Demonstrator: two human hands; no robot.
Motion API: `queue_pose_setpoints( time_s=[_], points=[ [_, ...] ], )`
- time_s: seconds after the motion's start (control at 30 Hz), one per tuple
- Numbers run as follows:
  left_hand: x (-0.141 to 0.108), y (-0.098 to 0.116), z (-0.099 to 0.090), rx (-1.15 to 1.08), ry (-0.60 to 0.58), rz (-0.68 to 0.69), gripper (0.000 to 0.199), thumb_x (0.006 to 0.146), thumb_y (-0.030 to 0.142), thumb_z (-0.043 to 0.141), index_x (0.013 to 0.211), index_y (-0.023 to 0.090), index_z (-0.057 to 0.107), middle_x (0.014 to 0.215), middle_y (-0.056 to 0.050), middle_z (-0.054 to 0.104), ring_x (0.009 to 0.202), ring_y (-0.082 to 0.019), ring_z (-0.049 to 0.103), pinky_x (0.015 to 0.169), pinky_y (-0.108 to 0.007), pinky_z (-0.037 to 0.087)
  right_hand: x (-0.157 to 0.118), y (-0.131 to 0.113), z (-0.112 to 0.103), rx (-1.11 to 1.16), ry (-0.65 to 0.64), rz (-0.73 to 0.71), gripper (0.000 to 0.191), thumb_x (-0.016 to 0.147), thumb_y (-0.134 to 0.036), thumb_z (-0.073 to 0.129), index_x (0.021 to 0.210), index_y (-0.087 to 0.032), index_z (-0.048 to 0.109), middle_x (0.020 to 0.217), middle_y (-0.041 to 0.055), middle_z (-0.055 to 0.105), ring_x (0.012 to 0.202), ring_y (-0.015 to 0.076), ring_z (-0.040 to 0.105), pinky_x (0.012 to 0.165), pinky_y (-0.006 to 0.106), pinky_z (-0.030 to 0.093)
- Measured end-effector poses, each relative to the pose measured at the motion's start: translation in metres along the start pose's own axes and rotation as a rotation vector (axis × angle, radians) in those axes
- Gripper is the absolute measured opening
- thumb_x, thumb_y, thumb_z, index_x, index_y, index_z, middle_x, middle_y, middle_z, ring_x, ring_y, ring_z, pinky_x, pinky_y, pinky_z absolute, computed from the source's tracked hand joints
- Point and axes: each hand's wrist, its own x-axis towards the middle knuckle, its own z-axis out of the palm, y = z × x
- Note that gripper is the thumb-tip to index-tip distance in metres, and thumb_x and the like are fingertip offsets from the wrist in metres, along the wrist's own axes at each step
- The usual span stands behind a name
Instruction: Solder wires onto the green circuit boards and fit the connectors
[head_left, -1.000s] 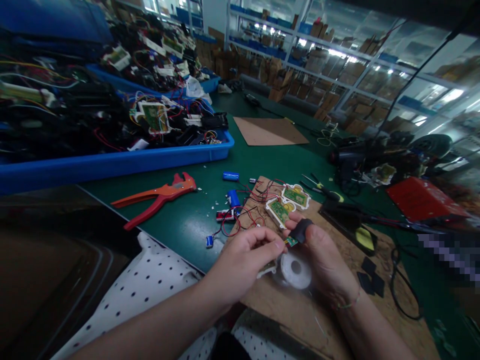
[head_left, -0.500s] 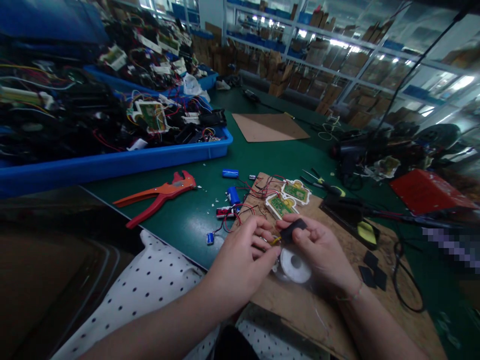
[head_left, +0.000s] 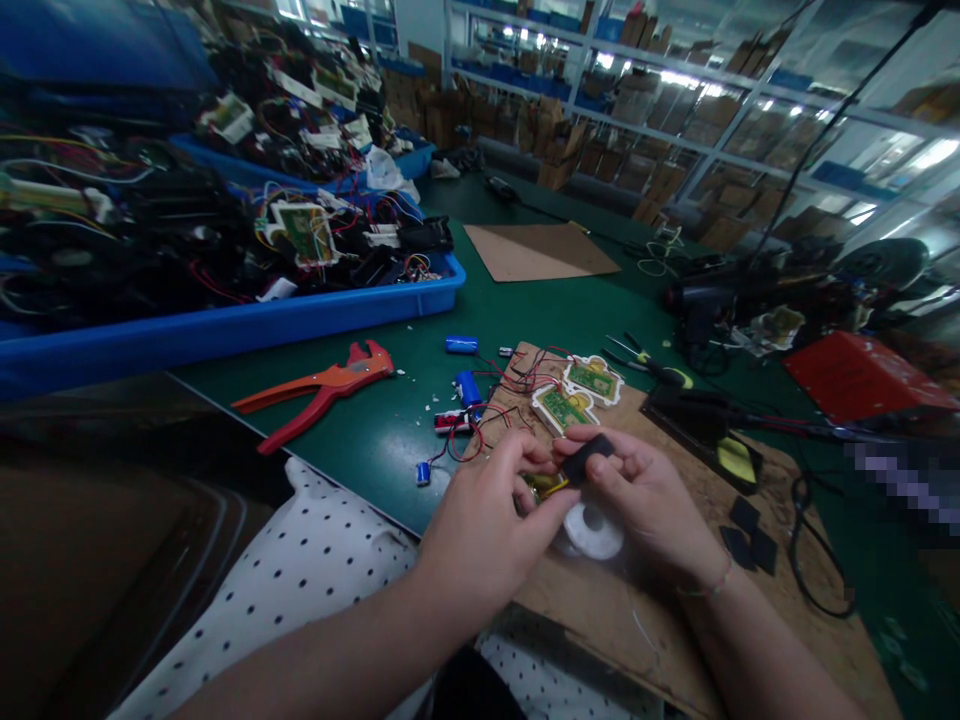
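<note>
My right hand [head_left: 645, 490] pinches a small black pad [head_left: 586, 459] between thumb and fingers. My left hand [head_left: 502, 510] is closed on a small part with yellow wire [head_left: 553, 487], mostly hidden by the fingers, right against the pad's left end. Below the hands a white spool [head_left: 594, 531] rests on the brown board [head_left: 600, 620]. Just beyond them lie two green circuit boards in white frames [head_left: 562, 409], with red and black wires running left to blue cylinders [head_left: 467, 388].
Red-handled pliers [head_left: 322, 392] lie left on the green table. Blue trays [head_left: 360, 302] heaped with parts fill the far left. Black pads [head_left: 763, 549], a yellow sponge in a black holder [head_left: 735, 462] and a red box [head_left: 862, 375] are at right. Cardboard [head_left: 540, 251] lies farther back.
The left fingers have closed in toward the black pad, and more of the yellow wire shows beside it. The left hand now covers part of the spool's left side.
</note>
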Motion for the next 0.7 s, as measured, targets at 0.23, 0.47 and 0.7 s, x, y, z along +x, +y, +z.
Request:
queue_pose_setpoints(
  time_s=[0.23,0.47,0.7],
  points=[
    [0.0012,-0.0052,0.0017,-0.280,-0.071,-0.098,0.012,0.085,0.027,0.070,0.086,0.018,0.063,0.078,-0.001,0.071,0.071,-0.014,0.070,0.065,-0.024,0.053,0.0027,-0.0004,0.0030,0.002,-0.073,-0.014,0.032,0.085,-0.035,0.076,0.116,-0.026,0.070,0.112,0.0058,0.076,0.089,0.0132,0.073,0.076,0.020,0.057],
    [0.0026,-0.0064,0.0024,-0.372,-0.123,-0.107,0.019,0.087,0.020,0.068,0.098,0.022,0.052,0.075,0.002,0.075,0.070,-0.015,0.073,0.063,-0.023,0.054,-0.0007,-0.0005,0.0051,0.036,-0.123,0.014,0.033,0.085,-0.029,0.076,0.116,-0.029,0.063,0.115,0.0019,0.075,0.080,0.0085,0.072,0.069,0.017,0.056],
    [0.0024,0.0002,-0.0015,-0.402,-0.088,-0.073,0.043,0.079,0.018,0.078,0.109,0.023,0.047,0.103,-0.003,0.075,0.077,-0.014,0.076,0.066,-0.023,0.061,-0.0003,-0.0025,0.0006,-0.041,-0.123,0.057,0.029,0.080,-0.026,0.080,0.105,-0.024,0.065,0.113,0.0028,0.075,0.095,0.0140,0.073,0.078,0.022,0.056]
  ],
)
